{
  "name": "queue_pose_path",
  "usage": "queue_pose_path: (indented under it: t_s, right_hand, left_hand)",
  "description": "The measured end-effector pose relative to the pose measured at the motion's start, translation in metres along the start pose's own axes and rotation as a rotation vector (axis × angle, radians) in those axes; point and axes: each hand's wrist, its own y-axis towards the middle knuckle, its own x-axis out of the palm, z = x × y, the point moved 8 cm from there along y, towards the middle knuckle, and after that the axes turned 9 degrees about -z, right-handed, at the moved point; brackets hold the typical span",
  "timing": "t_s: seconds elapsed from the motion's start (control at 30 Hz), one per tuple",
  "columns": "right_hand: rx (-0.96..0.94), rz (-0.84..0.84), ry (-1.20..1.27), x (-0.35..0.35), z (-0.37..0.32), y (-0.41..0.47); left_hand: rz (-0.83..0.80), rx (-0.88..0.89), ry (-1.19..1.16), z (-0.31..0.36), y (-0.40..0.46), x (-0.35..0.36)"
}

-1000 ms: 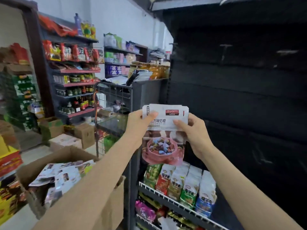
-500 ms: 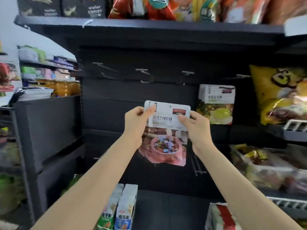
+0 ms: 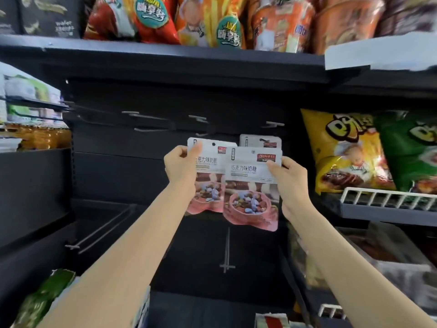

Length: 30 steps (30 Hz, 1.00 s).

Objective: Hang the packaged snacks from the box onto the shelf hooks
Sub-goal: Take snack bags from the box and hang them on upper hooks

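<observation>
We are holding two candy packets up in front of the dark back panel (image 3: 113, 176) of the shelf. Our left hand (image 3: 181, 165) is closed on the top left corner of the left packet (image 3: 208, 162), thumb lying over its white header beside the punched hole. Our right hand (image 3: 287, 176) is pinching the right edge of the right packet (image 3: 250, 185), fingers curled behind it and thumb on the front. The right packet is overlapping the left one's right side, and both are hanging upright, pink bowl picture downward.

Just behind and above our right hand, a third packet (image 3: 260, 142) of the same kind is hanging on a hook, only its white top showing. Above our hands a row of bare metal hooks (image 3: 151, 118) is sticking out from the panel, none touching the packets we are gripping. Below our hands another long hook (image 3: 228, 252) is pointing toward us. To the right of our right hand, a yellow chip bag (image 3: 343, 150) and a green chip bag (image 3: 411, 152) are standing behind a white wire rail (image 3: 387, 200). Red and orange snack bags (image 3: 212, 20) are filling the shelf overhead.
</observation>
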Motion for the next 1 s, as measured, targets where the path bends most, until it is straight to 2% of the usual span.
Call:
queue_pose_path:
  t_s: [0.2,0.67,0.9,1.0]
  right_hand:
    - [-0.004,0.150,-0.086,-0.024,-0.006,0.020]
    - [-0.012,0.310,-0.239,-0.036,-0.011,0.050]
    - [-0.158,0.336,-0.428,-0.026,-0.024,0.058]
    - [-0.255,0.286,-0.625,-0.013,-0.027,0.065]
  left_hand:
    - [-0.017,0.107,0.170,0.013,0.005,0.021]
    - [0.007,0.382,0.444,0.038,0.000,0.048]
    - [0.008,0.453,0.480,0.045,-0.002,0.051]
    - [0.012,0.446,0.488,0.045,-0.001,0.049]
